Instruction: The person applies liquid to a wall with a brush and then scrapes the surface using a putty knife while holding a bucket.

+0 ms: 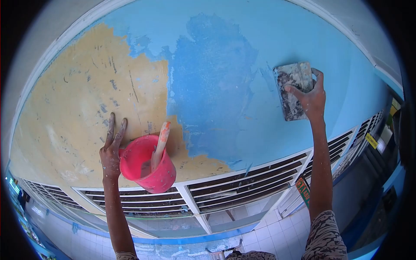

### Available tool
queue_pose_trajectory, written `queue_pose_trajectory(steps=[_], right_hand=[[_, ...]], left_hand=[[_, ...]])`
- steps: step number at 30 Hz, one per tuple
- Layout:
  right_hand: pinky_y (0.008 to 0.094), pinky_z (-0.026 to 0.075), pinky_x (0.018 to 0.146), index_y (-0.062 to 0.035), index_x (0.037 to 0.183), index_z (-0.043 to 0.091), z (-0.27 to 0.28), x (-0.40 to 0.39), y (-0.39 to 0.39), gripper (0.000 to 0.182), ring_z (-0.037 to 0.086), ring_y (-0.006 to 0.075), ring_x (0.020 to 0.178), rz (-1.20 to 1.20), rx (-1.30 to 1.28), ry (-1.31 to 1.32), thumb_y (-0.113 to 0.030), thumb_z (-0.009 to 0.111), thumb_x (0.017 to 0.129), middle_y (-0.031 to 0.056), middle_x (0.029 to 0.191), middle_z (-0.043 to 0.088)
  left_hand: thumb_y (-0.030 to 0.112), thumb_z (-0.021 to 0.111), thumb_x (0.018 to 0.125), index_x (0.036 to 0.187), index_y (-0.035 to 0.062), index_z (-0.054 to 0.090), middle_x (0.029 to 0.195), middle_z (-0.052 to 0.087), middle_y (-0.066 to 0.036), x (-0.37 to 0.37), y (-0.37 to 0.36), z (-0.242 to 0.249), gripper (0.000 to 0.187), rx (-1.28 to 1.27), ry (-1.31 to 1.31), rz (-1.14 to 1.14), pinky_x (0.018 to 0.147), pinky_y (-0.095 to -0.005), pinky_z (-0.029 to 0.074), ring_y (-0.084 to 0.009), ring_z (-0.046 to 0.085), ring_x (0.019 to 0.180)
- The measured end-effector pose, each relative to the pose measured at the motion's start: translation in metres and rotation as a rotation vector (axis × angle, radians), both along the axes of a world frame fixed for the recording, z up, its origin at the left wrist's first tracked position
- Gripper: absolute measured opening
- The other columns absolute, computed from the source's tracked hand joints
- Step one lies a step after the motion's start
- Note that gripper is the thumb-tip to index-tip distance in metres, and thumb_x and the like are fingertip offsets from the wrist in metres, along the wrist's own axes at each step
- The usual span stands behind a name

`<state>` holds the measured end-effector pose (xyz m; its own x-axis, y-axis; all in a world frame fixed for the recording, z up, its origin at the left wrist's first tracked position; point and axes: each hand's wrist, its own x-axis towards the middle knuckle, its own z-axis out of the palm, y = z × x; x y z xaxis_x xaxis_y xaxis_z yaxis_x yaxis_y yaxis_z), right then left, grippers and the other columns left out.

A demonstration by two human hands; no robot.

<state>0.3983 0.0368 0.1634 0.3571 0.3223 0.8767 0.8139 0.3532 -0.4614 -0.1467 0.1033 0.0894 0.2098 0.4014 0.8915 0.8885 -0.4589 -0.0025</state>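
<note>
Overhead, a ceiling (268, 39) fills most of the view, part pale blue, part darker blue (212, 86) and part bare yellowish patch (78, 99) with scratches. Below it runs a row of white slatted vents (242, 184). Against the yellow patch, a red bucket (149, 167) hangs from the left hand (111, 151), whose two fingers stretch flat on the ceiling while the rest of its grip hooks the rim. Inside the bucket a paint-smeared handle (161, 141) leans upright; what else it contains cannot be seen. On the pale blue, the right hand (313, 97) pinches a smeared flat scraper (294, 90), pressing its blade against the ceiling.
</note>
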Motion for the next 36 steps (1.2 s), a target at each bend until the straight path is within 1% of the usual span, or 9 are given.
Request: queue_pose_trajectory(steps=[7, 10, 15, 18, 19, 21, 28, 32, 36], right_hand=[[0.039, 0.056, 0.09, -0.0015, 0.15, 0.041, -0.074, -0.038, 0.039, 0.103, 0.068, 0.0311, 0.112, -0.091, 0.386, -0.311, -0.036, 0.093, 0.069, 0.0258, 0.126, 0.064], [0.0413, 0.055, 0.092, 0.0035, 0.148, 0.042, -0.061, -0.027, 0.029, 0.103, 0.067, 0.0337, 0.114, -0.061, 0.356, -0.251, -0.038, 0.092, 0.068, 0.0269, 0.127, 0.064], [0.0399, 0.057, 0.087, 0.0037, 0.149, 0.041, -0.02, 0.002, 0.029, 0.105, 0.07, 0.0283, 0.105, -0.116, 0.328, 0.177, -0.04, 0.092, 0.068, 0.0245, 0.125, 0.066], [0.0391, 0.059, 0.081, -0.005, 0.149, 0.046, -0.057, -0.029, 0.037, 0.086, 0.071, 0.0334, 0.096, -0.013, 0.407, -0.343, -0.029, 0.085, 0.076, 0.021, 0.112, 0.069], [0.0386, 0.055, 0.093, -0.0013, 0.149, 0.045, -0.071, -0.043, 0.035, 0.089, 0.068, 0.0346, 0.111, -0.071, 0.328, -0.459, -0.027, 0.085, 0.074, 0.0256, 0.131, 0.062], [0.0377, 0.056, 0.09, -0.0013, 0.148, 0.046, -0.067, -0.035, 0.021, 0.091, 0.07, 0.032, 0.107, -0.056, 0.03, -0.533, -0.033, 0.088, 0.074, 0.0266, 0.126, 0.064], [0.0359, 0.06, 0.077, -0.0017, 0.146, 0.048, -0.021, 0.016, 0.041, 0.096, 0.073, 0.0311, 0.09, -0.127, 0.504, -0.162, -0.047, 0.088, 0.071, 0.0184, 0.104, 0.071], [0.036, 0.062, 0.072, -0.0099, 0.146, 0.051, -0.109, -0.046, 0.03, 0.085, 0.073, 0.023, 0.086, -0.105, 0.236, -0.76, -0.046, 0.085, 0.076, 0.0137, 0.1, 0.071], [0.0356, 0.061, 0.076, -0.0027, 0.145, 0.05, -0.065, 0.004, 0.035, 0.088, 0.072, 0.0244, 0.093, 0.043, 0.363, -0.251, -0.036, 0.089, 0.073, 0.0179, 0.108, 0.07]], left_hand=[[0.007, 0.074, 0.076, 0.145, 0.0285, 0.056, 0.158, 0.041, -0.008, 0.004, -0.002, -0.002, 0.074, 0.003, -0.02, 0.009, 0.062, -0.028, 0.057, -0.0173, 0.073, 0.081], [-0.002, 0.07, 0.077, 0.147, 0.0289, 0.053, 0.161, 0.036, -0.008, 0.002, -0.003, -0.001, 0.079, -0.071, -0.023, -0.002, 0.065, -0.0278, 0.056, -0.0262, 0.069, 0.114], [0.005, 0.074, 0.075, 0.145, 0.0258, 0.055, 0.159, 0.039, -0.011, 0.007, -0.002, 0.0, 0.076, 0.002, -0.027, -0.022, 0.06, -0.0289, 0.057, -0.0201, 0.074, 0.081], [0.004, 0.074, 0.077, 0.146, 0.0257, 0.055, 0.16, 0.037, -0.011, 0.002, 0.002, -0.002, 0.075, -0.005, -0.007, 0.013, 0.062, -0.03, 0.057, -0.0236, 0.074, 0.095], [0.004, 0.074, 0.077, 0.146, 0.0257, 0.055, 0.16, 0.037, -0.011, 0.005, 0.0, -0.003, 0.075, -0.023, 0.006, 0.009, 0.062, -0.03, 0.057, -0.0236, 0.074, 0.095], [0.005, 0.075, 0.077, 0.146, 0.0245, 0.053, 0.16, 0.036, -0.01, 0.008, -0.002, 0.0, 0.075, -0.049, -0.059, -0.017, 0.067, -0.0315, 0.059, -0.0285, 0.067, 0.116], [0.009, 0.075, 0.08, 0.147, 0.0228, 0.052, 0.161, 0.035, -0.01, 0.004, 0.002, -0.005, 0.072, -0.055, -0.034, -0.019, 0.079, -0.035, 0.061, -0.0323, 0.055, 0.131], [0.006, 0.072, 0.082, 0.148, 0.0245, 0.051, 0.162, 0.033, -0.009, 0.009, -0.004, -0.004, 0.072, -0.066, -0.01, -0.006, 0.076, -0.0341, 0.06, -0.0323, 0.054, 0.132], [0.005, 0.071, 0.082, 0.148, 0.0264, 0.051, 0.163, 0.031, -0.009, 0.007, 0.002, -0.003, 0.073, 0.029, 0.04, 0.006, 0.074, -0.0336, 0.06, -0.0327, 0.05, 0.137]])
